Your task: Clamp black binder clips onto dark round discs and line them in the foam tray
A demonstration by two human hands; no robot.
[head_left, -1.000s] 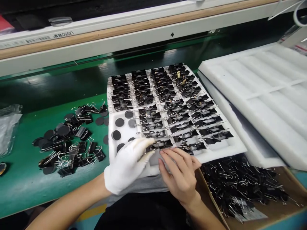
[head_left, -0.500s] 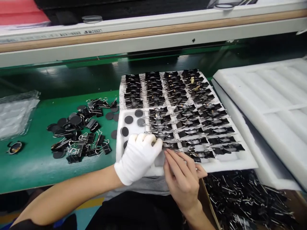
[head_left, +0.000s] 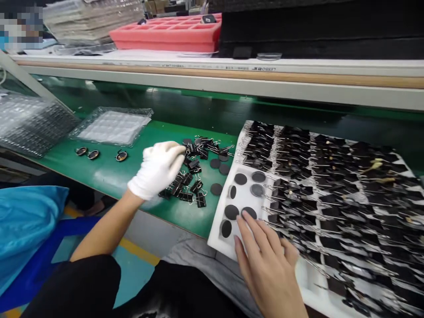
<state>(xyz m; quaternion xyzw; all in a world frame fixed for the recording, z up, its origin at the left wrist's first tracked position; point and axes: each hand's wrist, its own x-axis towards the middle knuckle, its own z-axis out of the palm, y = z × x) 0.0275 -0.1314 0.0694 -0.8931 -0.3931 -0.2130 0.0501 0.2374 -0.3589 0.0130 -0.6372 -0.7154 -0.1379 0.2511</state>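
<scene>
My left hand [head_left: 158, 170], in a white glove, is at the left side of a pile of black binder clips [head_left: 188, 183] with wire handles. Its fingers are curled in, and whatever is between them is hidden. Bare and with fingers stretched out, my right hand [head_left: 265, 260] lies over the front of a white foam tray [head_left: 218, 247]. Its fingertips touch or hover at the edge of a black disc [head_left: 249, 213] there. Several more dark discs [head_left: 240, 179] lie in the tray's left part. Rows of clipped black pieces [head_left: 331, 190] fill much of the tray.
Loose black discs [head_left: 217, 189] lie between pile and tray. Three small round metal-rimmed parts [head_left: 121, 156] sit on the green table [head_left: 99, 170] by a clear plastic tray [head_left: 114, 126]. Stacked clear trays [head_left: 33, 123] stand far left. A shelf [head_left: 212, 84] holding a red foam tray [head_left: 165, 37] crosses behind.
The view has swung left. My left hand has left the clipped rows for the loose clip pile. My right hand has moved from those rows to the discs, its fingers now spread.
</scene>
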